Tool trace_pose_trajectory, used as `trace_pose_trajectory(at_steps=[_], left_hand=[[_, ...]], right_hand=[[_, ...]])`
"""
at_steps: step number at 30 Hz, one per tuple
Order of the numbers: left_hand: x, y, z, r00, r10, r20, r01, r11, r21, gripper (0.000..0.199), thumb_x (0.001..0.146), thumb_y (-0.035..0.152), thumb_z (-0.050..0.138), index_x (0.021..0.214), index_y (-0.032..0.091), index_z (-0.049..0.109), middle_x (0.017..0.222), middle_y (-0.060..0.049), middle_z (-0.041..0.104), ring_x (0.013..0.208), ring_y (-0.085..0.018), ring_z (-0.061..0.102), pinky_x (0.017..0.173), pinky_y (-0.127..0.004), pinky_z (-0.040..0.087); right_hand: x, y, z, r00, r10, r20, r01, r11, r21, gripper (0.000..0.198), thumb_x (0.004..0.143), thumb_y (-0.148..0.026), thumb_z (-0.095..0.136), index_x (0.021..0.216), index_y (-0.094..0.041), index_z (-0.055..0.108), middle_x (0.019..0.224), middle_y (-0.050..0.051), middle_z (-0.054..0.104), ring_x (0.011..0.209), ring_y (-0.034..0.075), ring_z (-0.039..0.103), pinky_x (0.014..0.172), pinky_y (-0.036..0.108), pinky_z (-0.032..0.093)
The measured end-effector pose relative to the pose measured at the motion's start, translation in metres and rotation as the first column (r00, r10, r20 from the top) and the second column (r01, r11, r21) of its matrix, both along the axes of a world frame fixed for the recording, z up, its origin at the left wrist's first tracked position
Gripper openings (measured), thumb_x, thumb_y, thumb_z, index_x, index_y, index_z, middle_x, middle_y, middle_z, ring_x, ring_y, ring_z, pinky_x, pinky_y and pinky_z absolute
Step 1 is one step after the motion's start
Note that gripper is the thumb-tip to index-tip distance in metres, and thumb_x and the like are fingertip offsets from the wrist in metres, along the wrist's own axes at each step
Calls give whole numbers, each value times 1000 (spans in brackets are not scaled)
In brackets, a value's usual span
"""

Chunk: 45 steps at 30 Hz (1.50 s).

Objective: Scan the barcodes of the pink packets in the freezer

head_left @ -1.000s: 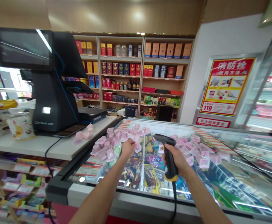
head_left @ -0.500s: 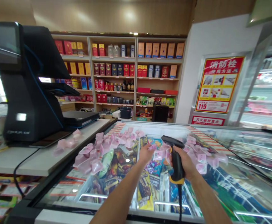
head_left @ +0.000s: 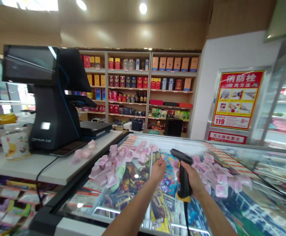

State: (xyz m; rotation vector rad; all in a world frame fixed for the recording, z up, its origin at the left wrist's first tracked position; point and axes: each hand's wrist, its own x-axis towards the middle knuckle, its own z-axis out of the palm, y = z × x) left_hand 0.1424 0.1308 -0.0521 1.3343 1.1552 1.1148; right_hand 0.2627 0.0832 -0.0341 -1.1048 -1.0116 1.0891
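Note:
My right hand (head_left: 192, 177) is wrapped round the handle of a black and yellow barcode scanner (head_left: 185, 180), its head tilted toward the left. A cable drops from the scanner's base. My left hand (head_left: 159, 168) is closed above the glass top, left of the scanner; what its fingers hold, if anything, is hidden. Small pink translucent plastic cups with labels lie on the freezer's glass lid (head_left: 84, 203): one cluster of pink cups (head_left: 110, 178) to the left, another group of pink cups (head_left: 221, 179) to the right. A few cups are partly hidden behind my right hand and the scanner.
Bagged frozen goods (head_left: 130, 178) show through the glass. On the left, a white counter (head_left: 59, 172) carries a black checkout terminal (head_left: 51, 121) and several more pink cups (head_left: 84, 153). Shelves of boxed bottles (head_left: 128, 82) stand behind. A red poster (head_left: 238, 98) hangs at right.
The view has tilted up and swung left, showing more ceiling and counter. A labelled pink cup at my left fingers no longer shows there. The scanner stays in my right hand.

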Motion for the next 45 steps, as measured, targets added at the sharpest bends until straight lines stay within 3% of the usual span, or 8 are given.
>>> trace_pose_trajectory(at_steps=[6,12,17,22,28,35,39,45], left_hand=[[-56,-48,31,919,-97,381,120,992,-36,55,70,60,33,96,15,53,86,-9,61,77,-17,58,66,-28,44],[-145,-74,55,869,158,469,-143,987,-67,40,64,54,51,81,17,53,56,2,55,48,-9,51,46,-20,39],[-228,-108,75,913,243,327,-238,970,-55,30,61,42,60,68,16,47,48,5,49,40,-5,44,40,-17,35],[-299,-138,110,890,403,213,-401,914,-53,26,65,41,56,66,16,49,50,4,51,40,-6,45,38,-17,35],[-366,-168,142,788,609,93,-616,782,93,26,60,37,63,70,16,52,50,4,52,41,-6,46,38,-16,37],[-285,-159,77,930,289,227,-275,957,-91,27,64,39,59,70,15,50,51,4,50,40,-5,45,39,-17,35],[-218,-144,49,967,82,243,-59,993,-103,28,65,41,58,71,14,50,50,4,49,40,-5,43,40,-17,32],[-171,-133,40,958,-50,282,87,989,-119,30,66,43,56,72,15,48,53,4,50,42,-5,45,41,-18,32]], right_hand=[[-96,10,19,934,-102,342,20,972,235,26,63,-42,53,73,-18,56,68,4,62,72,20,57,61,27,43],[-161,26,25,844,345,410,-447,876,183,38,74,-45,37,91,-18,57,91,5,61,85,18,54,70,29,42],[-152,90,-4,628,-227,744,28,963,270,35,68,-28,50,101,-15,55,106,12,54,103,24,45,84,34,33],[-143,118,-44,318,-253,914,-75,954,290,26,68,-15,46,92,-14,58,103,12,53,100,22,46,85,30,31],[-142,115,-51,340,-297,892,4,949,315,15,67,-20,49,81,-16,53,85,7,57,86,21,51,75,31,35],[-120,105,-46,980,-122,159,105,988,114,22,62,-32,56,77,-18,51,68,2,59,65,16,55,61,29,42],[-91,89,-44,875,184,-447,-153,983,104,16,61,-31,59,70,-19,53,62,-2,60,59,11,55,56,24,44],[-73,76,-47,813,210,-543,-231,972,31,15,61,-29,62,69,-19,53,57,-3,61,53,11,55,53,23,43]])
